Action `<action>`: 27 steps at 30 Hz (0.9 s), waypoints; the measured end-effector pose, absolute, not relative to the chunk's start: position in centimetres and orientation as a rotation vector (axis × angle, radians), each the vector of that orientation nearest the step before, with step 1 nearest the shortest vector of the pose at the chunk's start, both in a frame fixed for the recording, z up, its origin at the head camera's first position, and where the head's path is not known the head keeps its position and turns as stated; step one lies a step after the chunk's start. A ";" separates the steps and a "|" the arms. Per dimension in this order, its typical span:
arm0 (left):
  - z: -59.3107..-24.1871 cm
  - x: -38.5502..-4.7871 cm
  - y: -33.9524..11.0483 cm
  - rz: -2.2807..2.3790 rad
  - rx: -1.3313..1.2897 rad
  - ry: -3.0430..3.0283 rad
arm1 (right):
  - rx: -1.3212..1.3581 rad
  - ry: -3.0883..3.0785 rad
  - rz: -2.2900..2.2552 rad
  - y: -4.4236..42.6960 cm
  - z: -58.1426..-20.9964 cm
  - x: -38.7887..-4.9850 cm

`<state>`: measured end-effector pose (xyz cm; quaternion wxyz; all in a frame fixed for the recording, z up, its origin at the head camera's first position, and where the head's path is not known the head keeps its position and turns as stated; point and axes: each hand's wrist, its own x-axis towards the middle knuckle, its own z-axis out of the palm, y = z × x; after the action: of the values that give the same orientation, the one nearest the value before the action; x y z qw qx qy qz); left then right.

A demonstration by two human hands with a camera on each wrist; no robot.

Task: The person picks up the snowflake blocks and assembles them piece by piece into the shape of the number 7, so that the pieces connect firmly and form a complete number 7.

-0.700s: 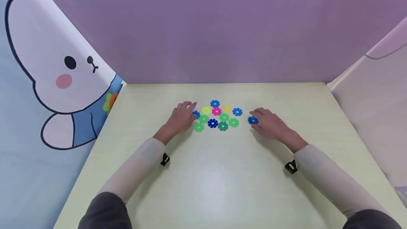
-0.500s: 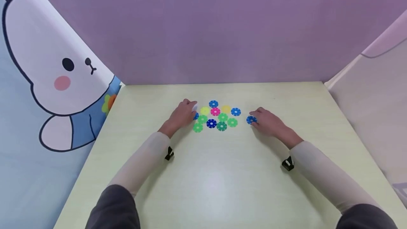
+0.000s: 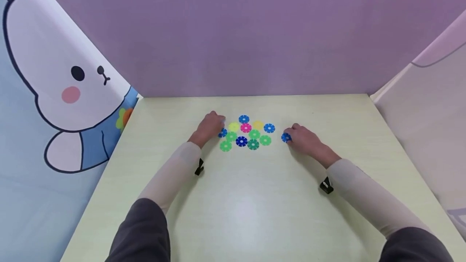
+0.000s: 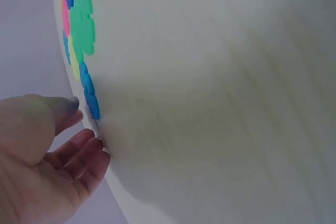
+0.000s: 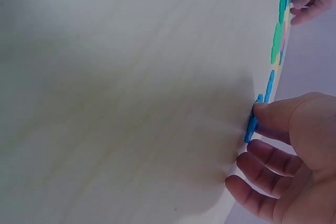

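Observation:
Notched plastic building discs lie flat in a cluster on the table, among them a pink disc point(image 3: 245, 127), a dark blue disc point(image 3: 241, 141) and a yellow disc point(image 3: 258, 125). At the cluster's left edge my left hand point(image 3: 210, 126) has thumb and fingers around a pale disc point(image 3: 223, 122), mostly hidden by the fingers. Just below them sits a blue disc point(image 3: 222, 133), partly covered. To the right, apart from the group, my right hand point(image 3: 303, 138) pinches another blue disc point(image 3: 286, 137). The right wrist view shows the thumb on that disc point(image 5: 252, 121), its edge slightly raised.
A pale wooden tabletop point(image 3: 240, 197) spreads out before me. Behind it rises a purple backdrop point(image 3: 233, 31). A printed cartoon curtain point(image 3: 83, 104) hangs at the left, and a light curtain point(image 3: 429, 104) at the right.
My left hand's fingers have drawn together over the pale disc, now mostly hidden. The right-hand fingers have closed further on the blue disc, with little shift across the table.

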<state>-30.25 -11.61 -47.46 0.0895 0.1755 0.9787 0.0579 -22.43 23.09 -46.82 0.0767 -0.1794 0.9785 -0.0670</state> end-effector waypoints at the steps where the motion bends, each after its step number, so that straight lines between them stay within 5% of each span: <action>1: -47.5 -30.3 -11.6 0.136 0.542 2.924 | -0.537 2.934 -0.203 23.1 -46.8 -22.4; 27: -47.7 -30.8 -11.3 0.558 0.266 2.916 | -0.377 2.923 -0.366 22.9 -47.1 -23.2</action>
<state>-30.77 -11.34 -47.67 0.0802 0.0888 0.9751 0.1866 -23.17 22.95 -47.12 0.0858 -0.1263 0.9806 -0.1226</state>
